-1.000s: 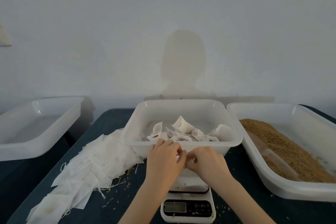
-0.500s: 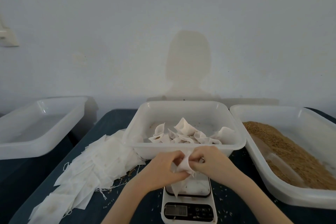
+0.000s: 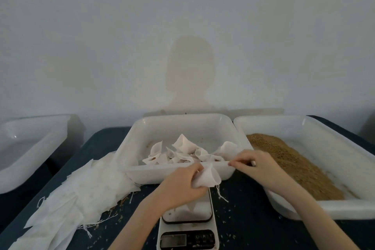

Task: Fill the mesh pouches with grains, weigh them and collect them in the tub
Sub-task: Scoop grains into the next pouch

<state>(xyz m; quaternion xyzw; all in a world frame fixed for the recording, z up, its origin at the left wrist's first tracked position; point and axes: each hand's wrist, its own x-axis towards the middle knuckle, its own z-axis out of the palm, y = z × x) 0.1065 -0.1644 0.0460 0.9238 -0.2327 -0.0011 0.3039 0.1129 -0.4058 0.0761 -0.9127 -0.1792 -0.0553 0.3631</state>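
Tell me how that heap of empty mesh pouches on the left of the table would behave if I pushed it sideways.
The empty mesh pouches look thin and flat, fanned in loose layers, so they would probably slide apart rather than move as one. They seem very light and floppy, likely crumpling. Their loose drawstrings might snag or drag scattered grains.

left hand (image 3: 183,183) gripping, right hand (image 3: 256,163) pinching (fingers curled)

Left grip (image 3: 182,183) curled round a pouch (image 3: 209,177), strings dangling below, above the scale (image 3: 187,227). Right grip (image 3: 255,165) pinching at the tub (image 3: 182,170) rim, just right of the pouch. Beyond both grips, filled pouches (image 3: 182,152) in the tub. Right of the right grip, grains (image 3: 294,164). Left of the left grip, flat pouches (image 3: 71,195) on the table (image 3: 253,219).
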